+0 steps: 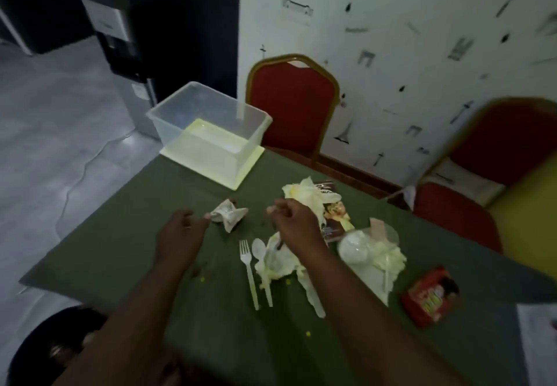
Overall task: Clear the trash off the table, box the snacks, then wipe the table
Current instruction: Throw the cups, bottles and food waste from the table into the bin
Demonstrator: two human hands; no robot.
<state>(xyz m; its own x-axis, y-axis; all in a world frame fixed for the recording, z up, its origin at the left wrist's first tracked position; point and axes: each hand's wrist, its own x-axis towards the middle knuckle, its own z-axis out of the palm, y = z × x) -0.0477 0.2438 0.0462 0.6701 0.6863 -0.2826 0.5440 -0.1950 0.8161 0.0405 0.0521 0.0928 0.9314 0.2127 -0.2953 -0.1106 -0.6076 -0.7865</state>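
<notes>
Green cloth covers the desk (150, 219). One clear plastic box (208, 132) stands at its far corner. Left hand (177, 232) pinches one crumpled white wrapper (229, 212); right hand's (297, 222) grip is curled narrow, contents unclear. One white plastic fork (248, 271), one white plastic spoon (261, 265), one red snack packet (431, 295) lie nearby.

A dining room: red banquet chairs (294, 105) at a green-clothed table (126, 219) beside cutlery-patterned wallpaper (407, 38).

The left hand (180, 229) pinches a crumpled wrapper (229, 214) at frame centre on the green table (126, 235). The right hand (294, 219), fist closed, hovers over tissue (277, 262) beside a fork (248, 271) and spoon (261, 262). A clear box (211, 132) stands above, a red packet (431, 295) lower right.
</notes>
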